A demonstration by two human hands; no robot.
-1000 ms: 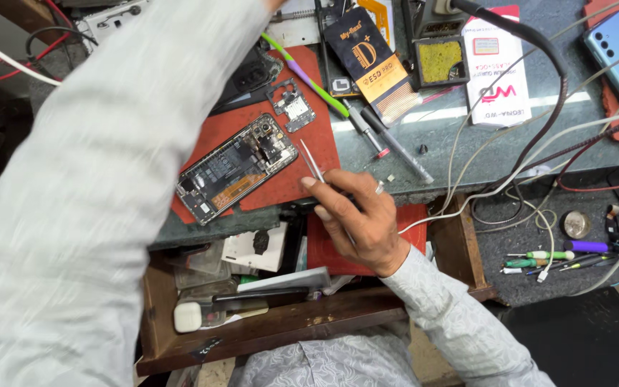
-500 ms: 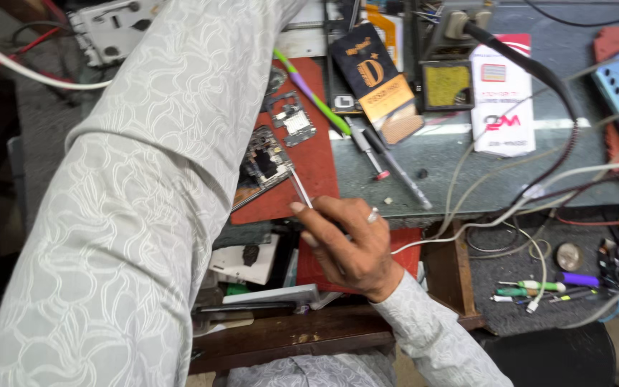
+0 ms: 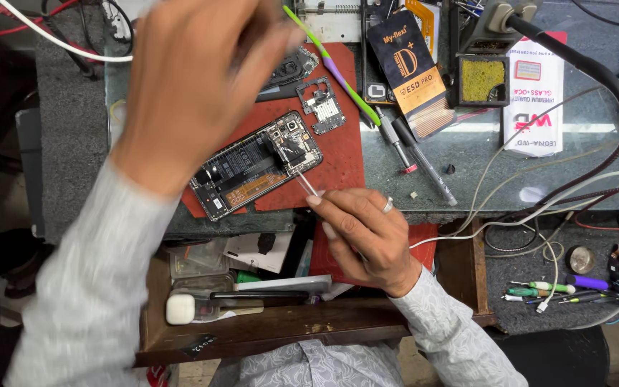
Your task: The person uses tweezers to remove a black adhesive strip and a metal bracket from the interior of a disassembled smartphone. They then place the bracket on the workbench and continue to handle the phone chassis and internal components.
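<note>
Right now my right hand (image 3: 367,240) pinches a pair of tweezers (image 3: 308,183), fingers clenched around the handle, the tips reaching up and left onto the opened phone (image 3: 256,165). That phone lies on the red mat (image 3: 338,154), its long axis running from near left to far right, and the tweezer tips touch it close to its far right end, beside the camera parts. My right hand sits just near and right of the phone, clearly the closer one. My left hand (image 3: 188,79) hangs blurred above the mat's far left, covering that part of the bench; I cannot tell whether its fingers grip anything. Whatever the tips nip is too small to make out.
</note>
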